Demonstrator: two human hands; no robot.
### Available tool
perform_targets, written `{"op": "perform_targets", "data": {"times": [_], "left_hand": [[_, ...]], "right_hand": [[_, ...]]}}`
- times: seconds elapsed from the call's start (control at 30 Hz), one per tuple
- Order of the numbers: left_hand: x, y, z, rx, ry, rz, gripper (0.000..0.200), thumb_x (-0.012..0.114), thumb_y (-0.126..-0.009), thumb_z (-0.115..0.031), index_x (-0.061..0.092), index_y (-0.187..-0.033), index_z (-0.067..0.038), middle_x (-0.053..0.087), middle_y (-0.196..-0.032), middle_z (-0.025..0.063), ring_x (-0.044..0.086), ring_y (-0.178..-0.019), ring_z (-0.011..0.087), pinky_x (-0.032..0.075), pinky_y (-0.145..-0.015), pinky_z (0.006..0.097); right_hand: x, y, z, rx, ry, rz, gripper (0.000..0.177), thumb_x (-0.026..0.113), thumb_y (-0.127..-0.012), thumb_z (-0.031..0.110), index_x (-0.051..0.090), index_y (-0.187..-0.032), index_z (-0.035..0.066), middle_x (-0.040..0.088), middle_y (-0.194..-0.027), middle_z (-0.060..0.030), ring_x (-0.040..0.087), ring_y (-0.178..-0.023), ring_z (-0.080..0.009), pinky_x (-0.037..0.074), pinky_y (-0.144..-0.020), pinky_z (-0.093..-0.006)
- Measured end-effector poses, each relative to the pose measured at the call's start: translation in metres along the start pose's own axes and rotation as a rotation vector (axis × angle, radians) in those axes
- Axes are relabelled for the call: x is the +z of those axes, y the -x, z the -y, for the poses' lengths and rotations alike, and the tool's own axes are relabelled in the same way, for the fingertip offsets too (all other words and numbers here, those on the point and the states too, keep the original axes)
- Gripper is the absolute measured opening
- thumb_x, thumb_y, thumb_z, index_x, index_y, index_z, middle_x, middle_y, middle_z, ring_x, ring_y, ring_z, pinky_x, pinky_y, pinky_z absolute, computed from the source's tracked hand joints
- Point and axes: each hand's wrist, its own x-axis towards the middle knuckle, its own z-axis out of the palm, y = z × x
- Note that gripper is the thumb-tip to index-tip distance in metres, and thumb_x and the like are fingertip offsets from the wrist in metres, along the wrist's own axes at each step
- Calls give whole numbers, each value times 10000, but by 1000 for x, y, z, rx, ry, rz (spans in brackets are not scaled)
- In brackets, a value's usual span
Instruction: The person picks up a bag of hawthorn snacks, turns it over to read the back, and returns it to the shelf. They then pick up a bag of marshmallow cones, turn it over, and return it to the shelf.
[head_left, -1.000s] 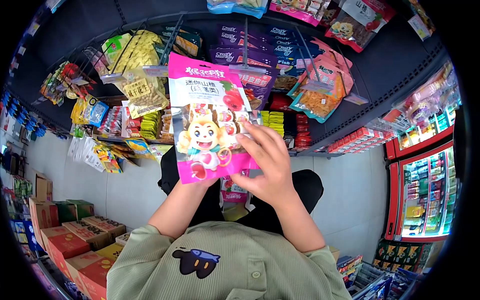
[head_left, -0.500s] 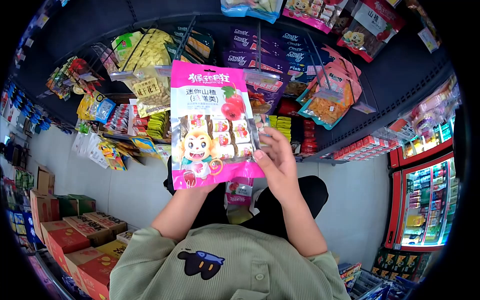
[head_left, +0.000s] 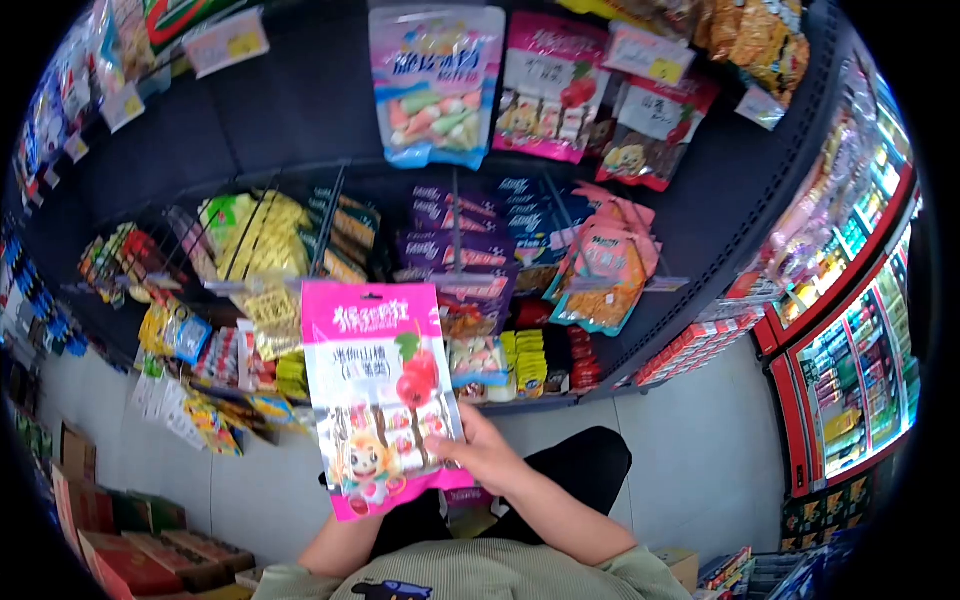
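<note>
A pink and silver snack bag, printed with red fruit and a cartoon monkey, is held upright in front of my body. My right hand grips its right edge, the thumb lying on the front. Behind the bag's lower edge is my left hand, its fingers hidden; only the wrist shows below. A similar pink bag hangs on the rack above, between a blue and white candy bag and a red bag.
Purple snack bags and orange-pink bags hang on hooks behind the held bag. Cardboard boxes stand at lower left. A red-framed drinks cooler is at the right. My knees are bent below.
The view has tilted up, showing more of the upper rack. The held bag sits lower and further left in view. My right hand's fingers, spread before, are now at the bag's edge.
</note>
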Motion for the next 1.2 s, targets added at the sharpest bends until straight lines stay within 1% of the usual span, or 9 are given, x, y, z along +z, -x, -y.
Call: {"op": "perform_targets", "data": {"times": [0.27, 0.37, 0.47, 0.53, 0.57, 0.6, 0.7, 0.87, 1.2], "left_hand": [[3, 5, -7, 89, -190, 0, 665, 416, -854, -506, 352, -1315, -31, 442, -1277, 185, 469, -1126, 350, 398, -940, 468], [18, 5, -9, 109, -131, 41, 606, 332, -902, -472, 330, -1333, -46, 423, -1302, 174, 441, -1169, 326, 373, -965, 463], [35, 5, -9, 179, -287, 75, 600, 304, -912, -466, 330, -1327, -33, 432, -1292, 169, 458, -1152, 319, 384, -961, 437], [36, 2, -13, 123, -509, -3, 571, 332, -909, -416, 335, -1314, -14, 456, -1269, 160, 488, -1122, 309, 397, -952, 416], [38, 4, -12, 123, -770, -145, 535, 370, -897, -345, 341, -1299, 7, 480, -1243, 162, 512, -1097, 295, 402, -947, 404], [40, -2, -10, 64, -595, -86, 481, 444, -867, -209, 355, -1281, 19, 509, -1201, 155, 525, -1081, 255, 414, -933, 376], [60, -24, -3, 79, -877, 8, 462, 538, -813, -2, 377, -1245, 34, 531, -1157, 125, 544, -1026, 181, 429, -893, 306], [104, -68, 8, 150, -990, 300, 354, 508, -890, -62, 385, -1209, 32, 542, -1109, 87, 534, -988, 120, 435, -852, 269], [148, -156, 23, 181, -1072, 481, 373, 516, -898, -98, 387, -1231, 9, 556, -1087, 91, 545, -951, 122, 454, -800, 255]], "right_hand": [[-5, 6, 1, -72, -41, -39, 491, 670, -800, 103, 413, -1205, -3, 565, -1075, -61, 540, -958, -110, 458, -808, -261], [-9, 10, 4, -115, -5, -42, 489, 621, -817, 27, 387, -1245, 10, 550, -1118, -81, 563, -965, -145, 485, -819, -291], [-16, 11, 7, -157, -36, -68, 498, 633, -813, 42, 386, -1244, 3, 551, -1118, -82, 565, -963, -147, 481, -824, -288], [-20, 17, 16, -204, 42, -158, 504, 641, -811, 53, 385, -1241, -7, 554, -1113, -86, 566, -961, -146, 478, -827, -287], [-24, 19, 24, -240, 53, -164, 504, 642, -811, 56, 385, -1239, -13, 558, -1111, -93, 566, -963, -147, 478, -829, -287], [-26, 20, 30, -326, -11, -160, 503, 637, -810, 42, 383, -1240, -16, 562, -1107, -94, 566, -970, -151, 478, -834, -284], [-43, 18, 52, -477, 60, -236, 449, 629, -812, 24, 410, -1202, -5, 583, -1065, -82, 576, -929, -117, 479, -784, -252], [-61, 16, 106, -674, 194, -229, 433, 594, -826, 0, 388, -1206, -19, 544, -1115, -97, 533, -1018, -144, 435, -865, -286], [-89, -5, 170, -833, 255, -364, 428, 606, -828, 33, 402, -1200, -23, 559, -1085, -83, 546, -969, -129, 443, -830, -267]]}}
